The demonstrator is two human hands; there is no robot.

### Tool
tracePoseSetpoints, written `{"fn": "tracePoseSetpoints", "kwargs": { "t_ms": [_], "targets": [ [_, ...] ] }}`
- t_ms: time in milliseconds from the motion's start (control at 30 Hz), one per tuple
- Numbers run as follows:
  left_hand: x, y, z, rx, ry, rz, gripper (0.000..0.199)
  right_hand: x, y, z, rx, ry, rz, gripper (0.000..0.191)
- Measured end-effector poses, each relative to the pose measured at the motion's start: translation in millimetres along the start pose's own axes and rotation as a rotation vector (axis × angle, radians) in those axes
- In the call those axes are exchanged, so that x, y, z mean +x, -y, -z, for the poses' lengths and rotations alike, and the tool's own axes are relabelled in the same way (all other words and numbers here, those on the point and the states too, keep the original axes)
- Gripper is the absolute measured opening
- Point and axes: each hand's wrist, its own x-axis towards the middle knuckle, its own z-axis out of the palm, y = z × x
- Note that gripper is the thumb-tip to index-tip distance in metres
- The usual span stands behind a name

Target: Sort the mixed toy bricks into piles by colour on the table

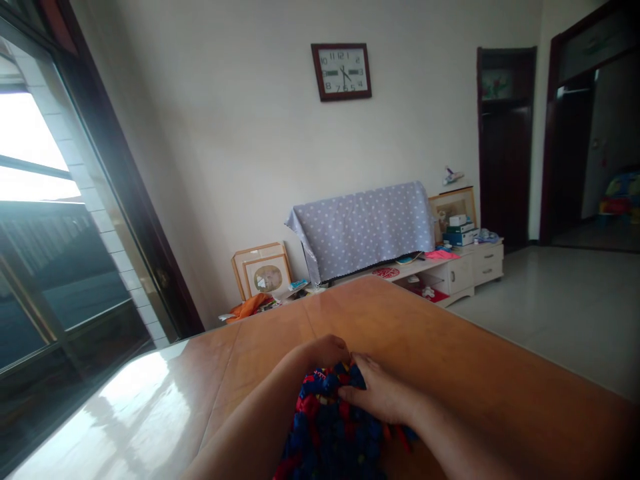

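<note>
Textile (340, 433): knotted or looped, dark blue with red and some yellow; lies on the table beneath and between the hands, its near end cut off by the lower picture edge; the weave is too dark to make out there.
Left hand (327, 350): at the textile's far edge, fingers curled inward; fingertips hidden, so I cannot tell whether they pinch a strand.
Right hand (375, 392): just beside the left, thumb spread from the fingers and resting on the textile; fingertips reach its far edge near the left hand, grip unclear.
Forearms: both cut off below; the left one covers part of the textile's left side.
Loose ends (404, 437): red and blue, under the right wrist, partly hidden by it.
Table (465, 360): brown wood, around both hands; glare washes out its surface left of the left forearm.
Dotted cloth (365, 230): well beyond the hands, draped over something it hides.
Cabinet (461, 275): beyond the right hand, lower portion partly blocked by the table.
</note>
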Motion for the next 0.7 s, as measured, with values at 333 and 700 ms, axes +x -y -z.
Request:
{"fn": "tracePoseSetpoints", "kwargs": {
  "t_ms": [333, 700],
  "targets": [
    [-73.1, -31.2, -11.7, 0.144, -0.023, -0.091, 0.019, -7.1, 13.8, 5.3, -0.04, 0.014, 0.073, 0.033],
    [-180.4, -70.0, -33.7, 0.362, -0.348, -0.056, 0.027, -11.8, 16.1, -4.0, -0.121, 0.093, 0.106, 0.055]
  ]
}}
